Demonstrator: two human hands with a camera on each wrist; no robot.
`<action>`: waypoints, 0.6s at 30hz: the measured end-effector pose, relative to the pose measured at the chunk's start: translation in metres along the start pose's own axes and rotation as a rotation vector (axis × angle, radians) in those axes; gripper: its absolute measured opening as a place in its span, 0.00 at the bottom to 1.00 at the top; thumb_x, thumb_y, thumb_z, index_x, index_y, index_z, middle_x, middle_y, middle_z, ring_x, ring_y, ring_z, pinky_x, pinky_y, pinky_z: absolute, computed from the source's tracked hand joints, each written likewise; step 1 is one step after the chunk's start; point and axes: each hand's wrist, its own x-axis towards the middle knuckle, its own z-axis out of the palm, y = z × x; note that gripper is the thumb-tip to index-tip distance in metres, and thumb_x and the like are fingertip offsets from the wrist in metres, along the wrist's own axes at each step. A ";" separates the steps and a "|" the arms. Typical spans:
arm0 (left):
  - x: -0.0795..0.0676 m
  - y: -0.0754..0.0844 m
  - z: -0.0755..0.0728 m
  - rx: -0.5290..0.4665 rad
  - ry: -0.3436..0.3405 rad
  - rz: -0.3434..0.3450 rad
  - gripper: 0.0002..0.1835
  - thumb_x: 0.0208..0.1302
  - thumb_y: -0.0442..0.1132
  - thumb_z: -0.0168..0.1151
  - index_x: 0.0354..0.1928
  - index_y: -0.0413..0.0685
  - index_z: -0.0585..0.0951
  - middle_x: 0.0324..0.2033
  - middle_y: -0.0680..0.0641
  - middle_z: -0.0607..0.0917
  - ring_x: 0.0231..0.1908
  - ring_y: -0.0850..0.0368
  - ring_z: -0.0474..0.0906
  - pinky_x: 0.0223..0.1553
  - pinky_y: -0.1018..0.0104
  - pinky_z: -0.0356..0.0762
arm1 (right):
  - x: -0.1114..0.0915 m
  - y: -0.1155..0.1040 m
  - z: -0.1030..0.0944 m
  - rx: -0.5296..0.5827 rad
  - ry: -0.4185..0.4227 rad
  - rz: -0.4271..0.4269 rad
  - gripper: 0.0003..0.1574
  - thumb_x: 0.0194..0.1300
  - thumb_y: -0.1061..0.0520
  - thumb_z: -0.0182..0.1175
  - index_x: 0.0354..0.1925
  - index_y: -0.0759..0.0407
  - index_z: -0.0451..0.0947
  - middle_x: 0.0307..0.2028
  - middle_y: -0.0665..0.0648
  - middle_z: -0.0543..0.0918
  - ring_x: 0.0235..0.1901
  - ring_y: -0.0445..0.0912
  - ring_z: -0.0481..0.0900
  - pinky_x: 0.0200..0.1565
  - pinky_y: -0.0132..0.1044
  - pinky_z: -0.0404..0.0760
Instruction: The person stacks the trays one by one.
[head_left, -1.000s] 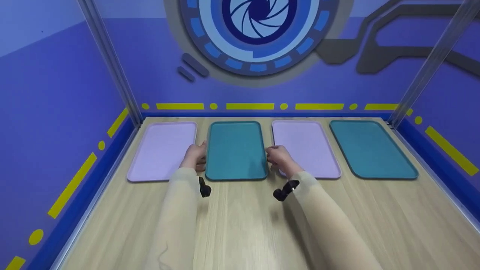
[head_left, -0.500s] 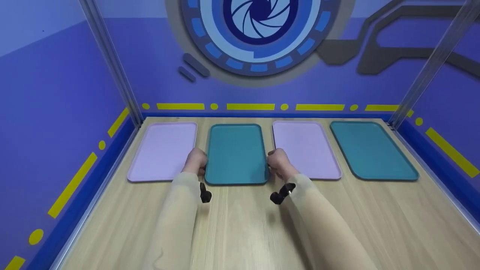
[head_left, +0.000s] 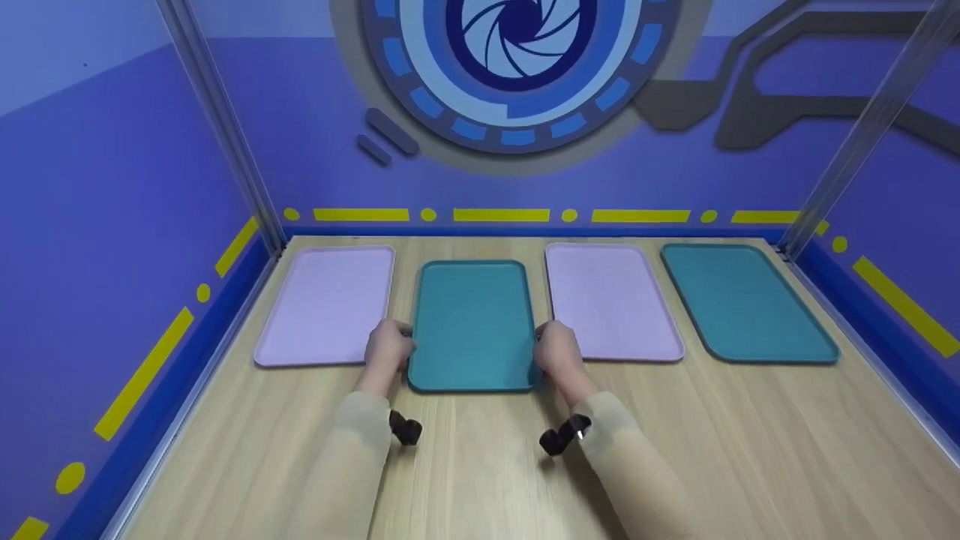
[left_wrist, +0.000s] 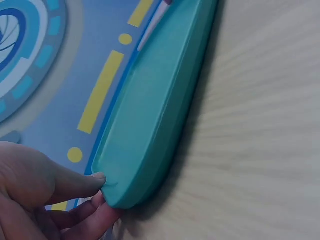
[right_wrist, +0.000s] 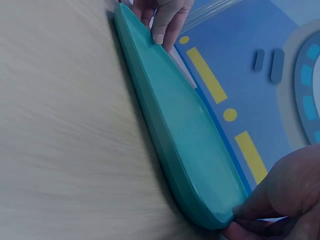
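Between both hands is a teal rectangular tray (head_left: 474, 326) with a low raised rim. My left hand (head_left: 388, 349) pinches its left edge; in the left wrist view the thumb (left_wrist: 82, 185) lies on the rim with fingers beneath. On the opposite edge my right hand (head_left: 559, 349) pinches the tray, thumb above and fingers below, as the right wrist view shows with the right hand (right_wrist: 285, 200). A shadow runs along the tray's near side in both wrist views. Whether it is lifted off the table, I cannot tell.
A lilac tray (head_left: 326, 304) lies to the left, partly behind the left hand. Another lilac tray (head_left: 611, 300) and a second teal tray (head_left: 750, 300) lie to the right. The wooden table (head_left: 480, 480) meets blue panels at its back and sides.
Both hands have come nearer to the person, drawing the teal tray out of line with the other trays. Those other trays stay where they were.
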 end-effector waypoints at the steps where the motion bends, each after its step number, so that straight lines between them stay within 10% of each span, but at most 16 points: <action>1: -0.002 -0.002 0.000 -0.016 -0.005 0.004 0.21 0.66 0.29 0.59 0.61 0.35 0.82 0.56 0.36 0.86 0.51 0.45 0.84 0.52 0.56 0.83 | -0.003 0.002 0.001 0.013 0.014 -0.006 0.21 0.66 0.70 0.53 0.54 0.74 0.82 0.55 0.71 0.85 0.54 0.59 0.85 0.58 0.52 0.84; 4: -0.009 -0.006 0.001 -0.062 -0.027 0.010 0.21 0.67 0.27 0.61 0.61 0.34 0.81 0.55 0.36 0.86 0.56 0.45 0.81 0.61 0.52 0.79 | -0.012 0.010 0.003 0.058 0.063 -0.044 0.20 0.64 0.68 0.54 0.51 0.75 0.83 0.51 0.72 0.87 0.56 0.61 0.84 0.58 0.54 0.83; 18: -0.027 -0.017 0.002 -0.253 -0.064 -0.016 0.22 0.67 0.24 0.61 0.63 0.32 0.79 0.50 0.36 0.85 0.46 0.51 0.81 0.41 0.61 0.87 | -0.024 0.026 0.001 0.170 0.073 -0.104 0.17 0.64 0.67 0.57 0.50 0.73 0.84 0.37 0.67 0.88 0.37 0.53 0.83 0.42 0.47 0.85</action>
